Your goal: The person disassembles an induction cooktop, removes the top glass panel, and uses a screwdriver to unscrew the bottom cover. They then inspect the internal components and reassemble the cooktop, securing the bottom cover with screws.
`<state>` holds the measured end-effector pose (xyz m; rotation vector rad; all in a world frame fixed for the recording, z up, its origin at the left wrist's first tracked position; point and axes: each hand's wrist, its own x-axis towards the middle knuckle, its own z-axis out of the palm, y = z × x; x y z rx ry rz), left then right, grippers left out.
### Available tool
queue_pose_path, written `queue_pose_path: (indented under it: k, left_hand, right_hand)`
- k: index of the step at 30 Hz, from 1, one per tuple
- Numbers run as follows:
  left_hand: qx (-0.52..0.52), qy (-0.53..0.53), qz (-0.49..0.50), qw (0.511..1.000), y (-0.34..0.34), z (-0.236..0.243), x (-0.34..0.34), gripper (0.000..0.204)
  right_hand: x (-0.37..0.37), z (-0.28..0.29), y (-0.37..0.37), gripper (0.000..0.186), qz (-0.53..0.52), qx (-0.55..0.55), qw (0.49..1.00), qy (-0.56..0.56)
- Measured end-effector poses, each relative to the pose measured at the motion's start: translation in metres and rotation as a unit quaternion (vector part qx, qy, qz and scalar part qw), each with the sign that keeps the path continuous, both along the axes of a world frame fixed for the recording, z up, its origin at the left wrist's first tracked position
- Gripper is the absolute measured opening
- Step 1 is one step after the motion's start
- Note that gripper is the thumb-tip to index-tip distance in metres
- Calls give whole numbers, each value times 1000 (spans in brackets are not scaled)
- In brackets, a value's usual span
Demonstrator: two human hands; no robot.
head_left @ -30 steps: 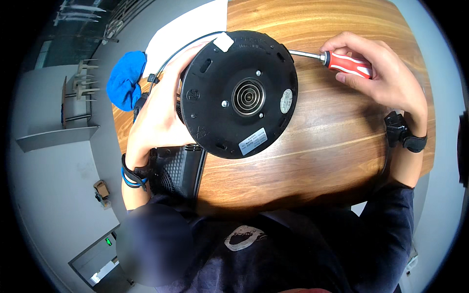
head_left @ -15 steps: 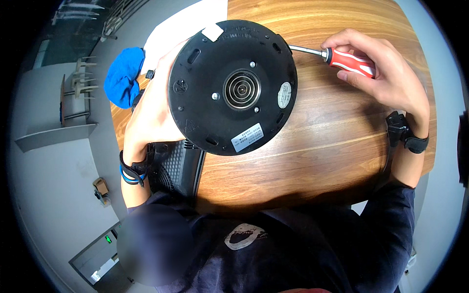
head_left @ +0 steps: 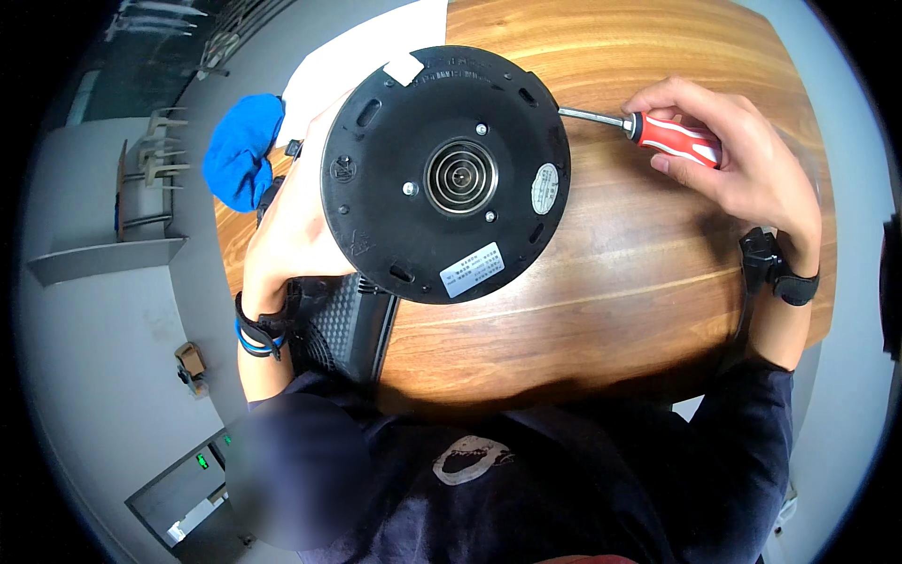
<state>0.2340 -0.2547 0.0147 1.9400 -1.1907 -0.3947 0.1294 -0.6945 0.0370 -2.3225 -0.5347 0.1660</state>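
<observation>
My left hand (head_left: 291,230) grips a round black electric kettle (head_left: 395,230) from the left side, with its underside turned up toward me. Most of that hand's fingers are hidden behind it. The underside has a metal ringed connector (head_left: 461,177) at its centre, with three bright screws around it. It also bears a pale oval sticker (head_left: 545,189) and a white label (head_left: 473,270). In my right hand (head_left: 752,160) is a screwdriver (head_left: 676,139) with a red and white handle. Its shaft points left, and the tip meets or passes behind the kettle's right rim; which one I cannot tell.
A wooden table (head_left: 583,329) lies beneath. White paper (head_left: 362,42) covers its far left, with a crumpled blue cloth (head_left: 242,150) beside it at the edge. A black textured case or device (head_left: 352,324) sits below my left wrist.
My right hand and the screwdriver have dropped slightly toward me, the tip staying at the kettle's right rim. The kettle has shifted only a little in view.
</observation>
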Motion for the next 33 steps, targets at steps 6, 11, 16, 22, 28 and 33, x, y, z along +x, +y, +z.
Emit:
queue_pose_path:
  k: [6, 11, 16, 22, 28, 33]
  left_hand:
    - [1, -64, -17, 998, 3, -2, 5, 130]
    - [7, -84, -28, 996, -2, 5, 5, 133]
    - [13, -87, -17, 996, 2, 4, 3, 135]
    - [1, -78, -21, 997, 4, -2, 5, 134]
    - [13, -59, -2, 998, 5, 1, 2, 132]
    - [21, -75, -7, 997, 5, 3, 3, 131]
  right_hand:
    - [-1, 6, 3, 43, -15, -13, 999, 25]
    - [-1, 4, 2, 43, -12, -27, 999, 20]
    - [-1, 5, 4, 43, -1, -23, 999, 26]
    - [-1, 4, 4, 42, 0, -20, 999, 26]
    - [-1, 4, 4, 43, 1, -28, 999, 19]
    - [-1, 4, 4, 42, -5, -30, 999, 24]
